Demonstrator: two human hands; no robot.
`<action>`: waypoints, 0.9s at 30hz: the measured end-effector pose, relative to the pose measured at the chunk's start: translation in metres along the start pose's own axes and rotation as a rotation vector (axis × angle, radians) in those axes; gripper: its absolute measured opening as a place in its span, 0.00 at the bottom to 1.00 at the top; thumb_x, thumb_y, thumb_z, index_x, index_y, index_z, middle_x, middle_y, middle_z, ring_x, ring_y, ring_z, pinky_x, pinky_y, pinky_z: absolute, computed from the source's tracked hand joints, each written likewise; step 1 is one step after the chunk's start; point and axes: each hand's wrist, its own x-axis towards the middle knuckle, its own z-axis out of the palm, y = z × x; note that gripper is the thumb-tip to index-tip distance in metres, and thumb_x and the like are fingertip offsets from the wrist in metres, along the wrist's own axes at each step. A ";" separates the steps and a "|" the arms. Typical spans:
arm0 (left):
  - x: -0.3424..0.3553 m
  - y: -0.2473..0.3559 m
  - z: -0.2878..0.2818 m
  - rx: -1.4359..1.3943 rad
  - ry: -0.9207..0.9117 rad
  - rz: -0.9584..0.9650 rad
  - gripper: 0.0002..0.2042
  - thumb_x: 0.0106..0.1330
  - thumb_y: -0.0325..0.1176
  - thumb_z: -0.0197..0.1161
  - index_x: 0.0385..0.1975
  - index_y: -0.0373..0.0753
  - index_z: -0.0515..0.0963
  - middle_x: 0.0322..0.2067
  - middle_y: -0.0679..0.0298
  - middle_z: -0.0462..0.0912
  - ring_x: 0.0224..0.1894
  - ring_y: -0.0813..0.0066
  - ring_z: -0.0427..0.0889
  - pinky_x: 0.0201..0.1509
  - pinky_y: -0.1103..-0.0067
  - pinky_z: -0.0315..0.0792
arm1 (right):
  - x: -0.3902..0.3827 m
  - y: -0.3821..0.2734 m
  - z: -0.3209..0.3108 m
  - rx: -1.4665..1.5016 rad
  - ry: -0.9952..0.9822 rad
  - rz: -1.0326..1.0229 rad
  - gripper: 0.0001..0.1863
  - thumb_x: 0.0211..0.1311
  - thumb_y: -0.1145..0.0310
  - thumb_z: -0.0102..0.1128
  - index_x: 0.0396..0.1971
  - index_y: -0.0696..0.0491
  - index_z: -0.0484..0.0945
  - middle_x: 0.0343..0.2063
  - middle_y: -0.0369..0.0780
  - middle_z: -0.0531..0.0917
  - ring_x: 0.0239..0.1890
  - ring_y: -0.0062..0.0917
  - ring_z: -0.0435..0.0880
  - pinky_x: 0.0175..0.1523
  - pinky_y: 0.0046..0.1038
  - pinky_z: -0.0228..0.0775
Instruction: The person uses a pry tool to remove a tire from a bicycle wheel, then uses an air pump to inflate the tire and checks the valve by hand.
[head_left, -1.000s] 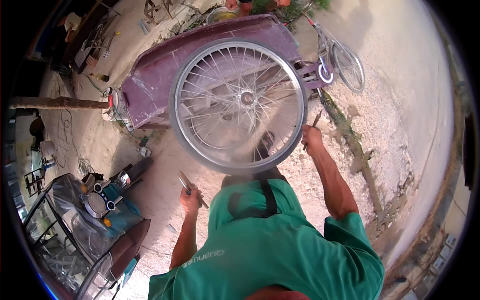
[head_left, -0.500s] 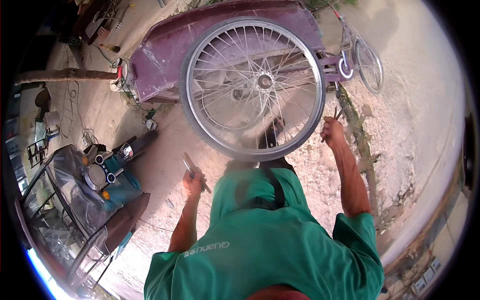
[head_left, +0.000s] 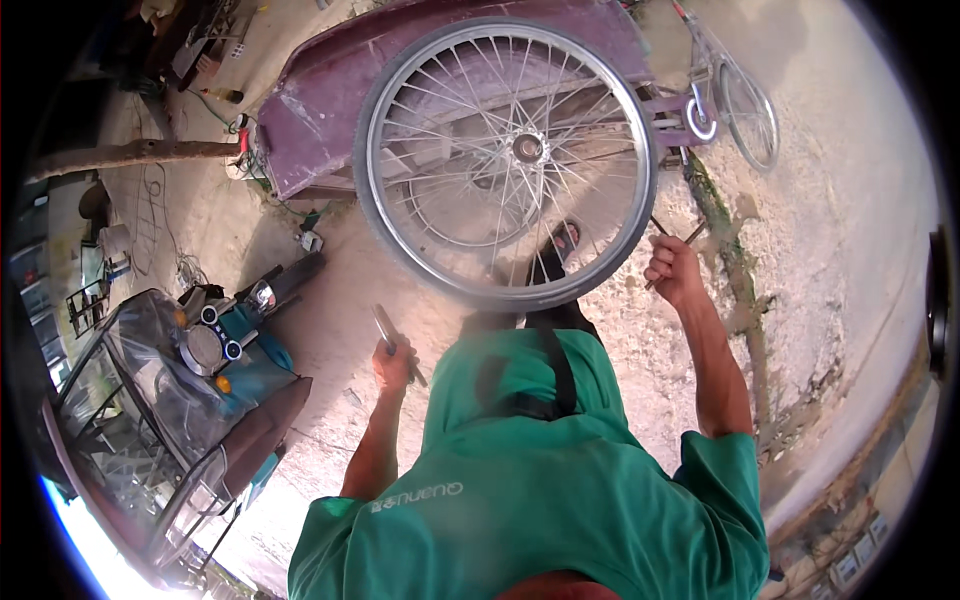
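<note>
A large spoked wheel (head_left: pixel 528 149) with a grey tyre and metal rim fills the upper middle, its hub turned toward me. What holds it up is hidden. To its lower left, my left hand (head_left: pixel 394 364) is closed round a long, narrow metal hand tool (head_left: pixel 384 324) whose kind I cannot make out. My right hand (head_left: pixel 674 270) is closed by the wheel's lower right edge. Thin dark rods (head_left: pixel 697 233) stick out of that fist in different directions; one points toward the tyre, and contact is unclear.
Beyond the wheel stands a purple metal cart body (head_left: pixel 310 130). A bicycle wheel (head_left: pixel 748 115) is at the upper right. A motor tricycle with clear plastic sheeting (head_left: pixel 150 350) stands at the left. A wooden pole (head_left: pixel 140 153) juts in at the upper left. My foot (head_left: pixel 566 240) shows through the spokes.
The wheel sits slightly higher in the view. My right hand has turned a little, and a rod from it now reaches close to the tyre. My left hand keeps its tool.
</note>
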 end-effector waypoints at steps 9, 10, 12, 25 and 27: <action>0.001 -0.005 -0.004 -0.025 0.032 -0.063 0.12 0.70 0.35 0.65 0.46 0.33 0.77 0.27 0.58 0.82 0.25 0.69 0.83 0.31 0.74 0.81 | -0.010 -0.085 -0.051 0.313 0.250 -0.696 0.06 0.78 0.69 0.47 0.36 0.50 0.70 0.16 0.27 0.55 0.17 0.15 0.53 0.29 0.25 0.56; 0.003 -0.004 -0.001 -0.023 0.028 -0.058 0.12 0.70 0.35 0.65 0.46 0.33 0.77 0.27 0.58 0.82 0.25 0.69 0.83 0.31 0.74 0.81 | 0.010 -0.069 -0.048 0.273 0.252 -0.747 0.07 0.78 0.69 0.49 0.34 0.49 0.70 0.16 0.28 0.56 0.17 0.16 0.54 0.29 0.25 0.56; 0.004 -0.004 0.004 0.008 -0.009 -0.057 0.13 0.70 0.35 0.66 0.45 0.34 0.77 0.27 0.59 0.82 0.25 0.70 0.83 0.31 0.74 0.81 | 0.040 -0.002 -0.008 0.049 0.258 -0.449 0.10 0.75 0.69 0.53 0.29 0.47 0.68 0.16 0.27 0.57 0.16 0.16 0.54 0.26 0.25 0.53; -0.018 0.060 0.027 0.005 -0.051 0.163 0.15 0.71 0.36 0.64 0.49 0.31 0.77 0.31 0.60 0.83 0.31 0.73 0.86 0.36 0.74 0.83 | -0.070 0.090 -0.005 0.011 0.186 -0.290 0.15 0.72 0.68 0.56 0.55 0.55 0.74 0.20 0.24 0.61 0.20 0.12 0.58 0.26 0.19 0.53; -0.032 0.109 0.048 0.203 -0.101 0.209 0.16 0.69 0.36 0.64 0.50 0.31 0.78 0.29 0.60 0.83 0.30 0.73 0.85 0.35 0.74 0.79 | -0.080 0.117 0.026 -0.069 0.168 -0.379 0.22 0.73 0.68 0.55 0.62 0.61 0.71 0.21 0.25 0.61 0.20 0.11 0.58 0.25 0.19 0.53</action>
